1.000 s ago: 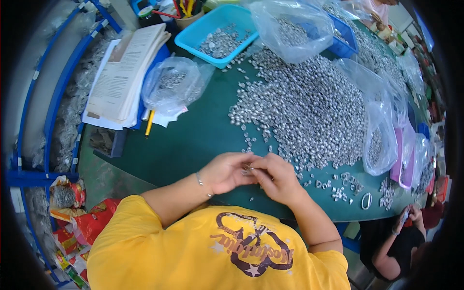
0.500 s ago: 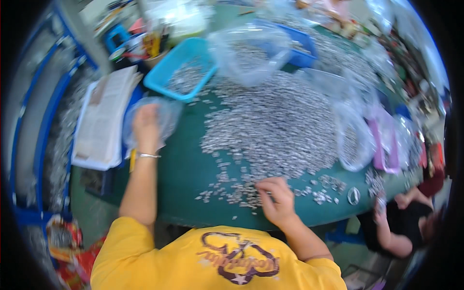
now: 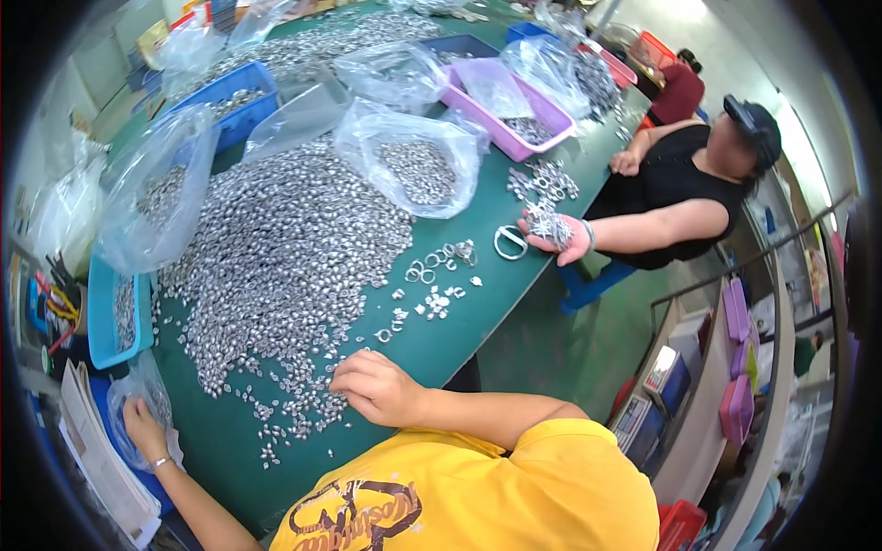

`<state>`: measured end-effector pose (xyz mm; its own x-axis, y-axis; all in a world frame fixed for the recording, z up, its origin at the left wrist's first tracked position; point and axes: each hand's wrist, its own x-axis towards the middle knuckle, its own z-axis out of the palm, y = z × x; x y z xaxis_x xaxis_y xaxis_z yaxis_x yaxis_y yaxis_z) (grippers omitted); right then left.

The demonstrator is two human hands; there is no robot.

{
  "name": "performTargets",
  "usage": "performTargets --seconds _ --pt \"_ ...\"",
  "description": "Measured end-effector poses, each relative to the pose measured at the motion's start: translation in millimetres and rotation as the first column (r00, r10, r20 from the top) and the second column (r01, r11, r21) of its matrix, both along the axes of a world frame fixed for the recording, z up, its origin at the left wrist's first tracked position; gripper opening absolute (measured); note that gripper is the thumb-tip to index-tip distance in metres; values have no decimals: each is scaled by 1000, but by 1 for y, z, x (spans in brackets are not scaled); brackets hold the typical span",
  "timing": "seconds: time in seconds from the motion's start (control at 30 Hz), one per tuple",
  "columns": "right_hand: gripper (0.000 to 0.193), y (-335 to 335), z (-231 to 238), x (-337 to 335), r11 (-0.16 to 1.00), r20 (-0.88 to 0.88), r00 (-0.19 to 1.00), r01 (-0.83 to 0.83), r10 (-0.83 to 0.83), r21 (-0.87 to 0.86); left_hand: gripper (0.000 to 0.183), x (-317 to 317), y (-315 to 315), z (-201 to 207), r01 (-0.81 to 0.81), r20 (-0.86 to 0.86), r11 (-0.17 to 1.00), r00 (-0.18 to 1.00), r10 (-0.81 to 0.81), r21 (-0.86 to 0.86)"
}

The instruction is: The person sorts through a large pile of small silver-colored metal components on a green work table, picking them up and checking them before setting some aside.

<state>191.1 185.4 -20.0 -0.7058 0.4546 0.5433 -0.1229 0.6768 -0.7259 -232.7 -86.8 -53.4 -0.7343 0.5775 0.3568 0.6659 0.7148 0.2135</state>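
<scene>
A broad heap of small silver metal pieces (image 3: 285, 248) covers the green table, thinning into loose ones near me. My right hand (image 3: 378, 387) rests at the heap's near right edge, fingers curled together and touching the strewn pieces. Whatever lies between its fingertips is too small to make out. At the table's left, my left hand (image 3: 142, 430) is closed on a small clear plastic bag (image 3: 152, 390). Beyond my right hand lie several silver rings (image 3: 432, 264) and a few loose bright pieces (image 3: 441, 301).
A co-worker's open palm (image 3: 570, 241) holds a pile of silver pieces at the right, by a larger ring (image 3: 510, 242). Around the heap stand a light blue tray (image 3: 138, 317), a purple basket (image 3: 514, 138), a blue bin (image 3: 248, 110) and open plastic bags (image 3: 363, 138). Papers (image 3: 96, 450) lie far left.
The view has swung to the right, bringing the co-worker and shelves into sight. My left hand stays at the plastic bag, and my right hand stays at the heap's near edge.
</scene>
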Motion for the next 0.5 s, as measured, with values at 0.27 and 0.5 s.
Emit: performTargets --seconds 0.27,0.5 --pt "24 -1 -3 10 990 -6 993 121 -120 74 27 26 20 30 -146 -103 973 981 166 180" --pt "23 3 -7 13 982 -30 984 176 -174 70 21 153 112 132 232 257 408 490 -833 883"
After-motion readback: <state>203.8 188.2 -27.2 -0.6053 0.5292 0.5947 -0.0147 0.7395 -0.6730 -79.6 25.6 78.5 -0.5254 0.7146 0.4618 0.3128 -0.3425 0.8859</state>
